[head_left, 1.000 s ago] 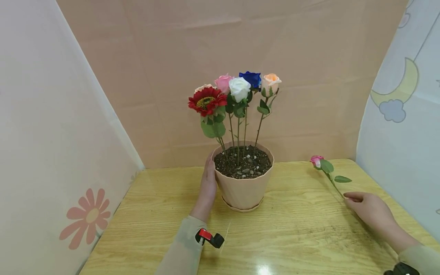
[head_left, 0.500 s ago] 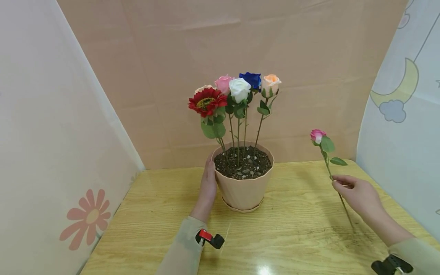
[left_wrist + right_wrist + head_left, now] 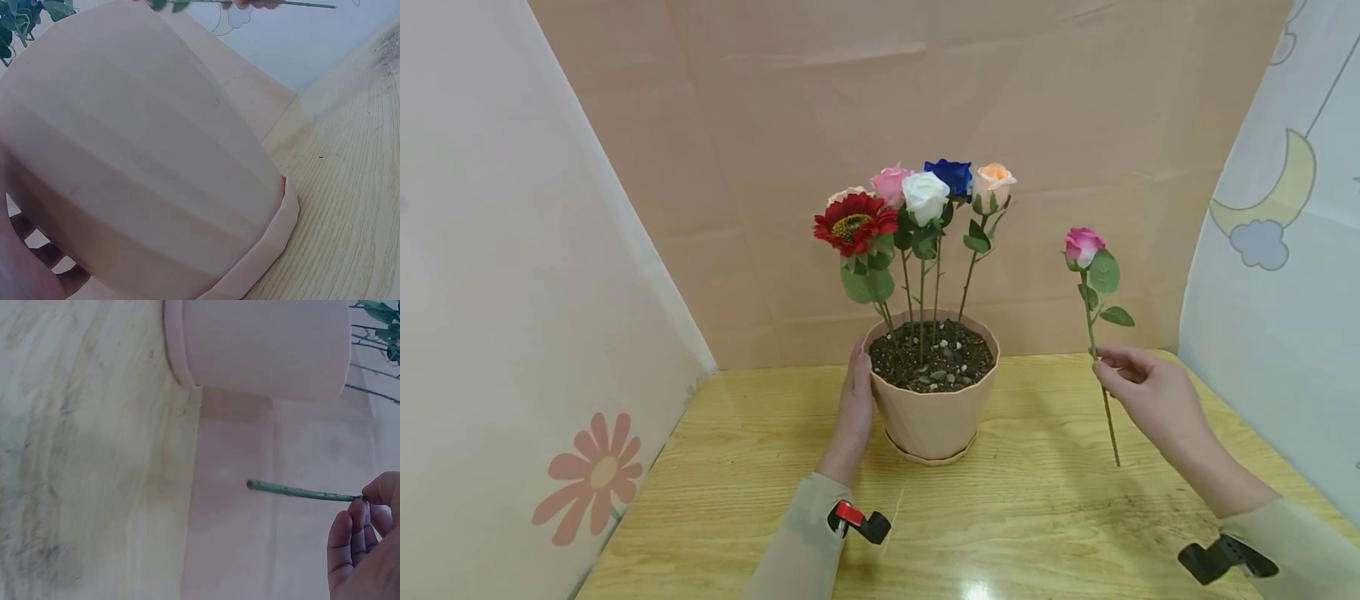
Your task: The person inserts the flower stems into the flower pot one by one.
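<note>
A pink-and-white rose (image 3: 1084,247) with green leaves stands nearly upright in the air at the right. My right hand (image 3: 1153,400) pinches its stem between thumb and fingers; in the right wrist view the bare lower stem (image 3: 300,491) sticks out from the fingertips. Left of it, a peach flower pot (image 3: 934,421) with dark soil holds several flowers: a red daisy-like bloom (image 3: 853,223), a white rose (image 3: 925,197), a blue rose (image 3: 950,177), and pink and peach ones. My left hand (image 3: 853,408) rests against the pot's left side, fingers extended along the wall.
The pot sits on a matching saucer (image 3: 931,457) on the wood-grain table (image 3: 760,500). Dark soil smudges (image 3: 1150,525) mark the tabletop at the right. A pink-beige cloth (image 3: 760,183) hangs behind, with pale printed sheets on both sides.
The right hand has lifted the pink-and-white rose off the table and carried it up and left, turning it more upright. The left hand and the pot stay in place.
</note>
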A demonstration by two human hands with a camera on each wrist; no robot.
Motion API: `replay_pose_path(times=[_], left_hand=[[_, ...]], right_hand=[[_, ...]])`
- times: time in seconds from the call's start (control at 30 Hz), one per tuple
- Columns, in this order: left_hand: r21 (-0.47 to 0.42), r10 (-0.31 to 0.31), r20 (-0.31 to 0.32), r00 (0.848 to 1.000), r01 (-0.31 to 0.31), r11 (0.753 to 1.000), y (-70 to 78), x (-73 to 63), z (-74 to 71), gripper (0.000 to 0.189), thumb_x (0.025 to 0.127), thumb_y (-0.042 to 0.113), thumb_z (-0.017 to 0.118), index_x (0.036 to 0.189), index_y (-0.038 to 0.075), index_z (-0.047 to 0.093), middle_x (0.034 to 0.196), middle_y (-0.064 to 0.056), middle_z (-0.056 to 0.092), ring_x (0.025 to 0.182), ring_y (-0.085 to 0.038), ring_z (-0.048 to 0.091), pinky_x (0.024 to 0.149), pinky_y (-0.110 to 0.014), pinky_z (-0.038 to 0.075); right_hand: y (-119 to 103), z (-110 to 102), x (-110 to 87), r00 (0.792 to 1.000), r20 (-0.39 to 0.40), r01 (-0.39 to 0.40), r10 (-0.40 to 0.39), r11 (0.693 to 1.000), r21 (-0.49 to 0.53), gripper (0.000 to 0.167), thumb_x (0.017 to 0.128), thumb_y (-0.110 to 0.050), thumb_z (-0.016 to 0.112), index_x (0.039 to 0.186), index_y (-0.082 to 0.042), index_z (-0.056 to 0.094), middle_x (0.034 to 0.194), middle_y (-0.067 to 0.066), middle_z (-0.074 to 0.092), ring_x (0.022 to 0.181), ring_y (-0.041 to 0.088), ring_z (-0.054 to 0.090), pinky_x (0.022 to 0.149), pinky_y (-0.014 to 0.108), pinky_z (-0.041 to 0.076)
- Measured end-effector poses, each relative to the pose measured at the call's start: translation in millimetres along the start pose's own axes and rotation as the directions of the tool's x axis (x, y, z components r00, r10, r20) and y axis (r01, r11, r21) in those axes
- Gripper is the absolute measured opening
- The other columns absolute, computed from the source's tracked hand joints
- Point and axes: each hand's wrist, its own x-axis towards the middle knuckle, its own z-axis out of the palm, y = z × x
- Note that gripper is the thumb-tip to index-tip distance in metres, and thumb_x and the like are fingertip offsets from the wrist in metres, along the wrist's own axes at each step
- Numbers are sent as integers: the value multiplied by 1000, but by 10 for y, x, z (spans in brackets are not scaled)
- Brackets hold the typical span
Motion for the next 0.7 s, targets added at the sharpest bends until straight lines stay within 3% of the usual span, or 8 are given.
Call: replay_pose_path(times=[0.23, 0.7], left_hand=[[-3, -31, -8, 999, 31, 1000, -12, -3, -2, 56, 122, 48, 23, 174, 31, 35, 180, 2, 27, 167, -26, 18, 133, -62, 14], [39, -62, -13, 998, 62, 997, -5, -6, -11, 62, 121, 55, 24, 177, 28, 28, 182, -1, 23, 168, -29, 16, 133, -63, 15]], right_hand=[[-327, 14, 121, 998, -60, 42, -37, 995, 88, 43, 110, -31, 71, 139, 0, 73, 99, -16, 74, 87, -6, 66, 72, 11, 54], [-1187, 90, 398, 977, -132, 188, -168, 970, 156, 32, 108, -30, 73, 127, -4, 77, 95, -10, 75, 82, 2, 71, 75, 12, 53]])
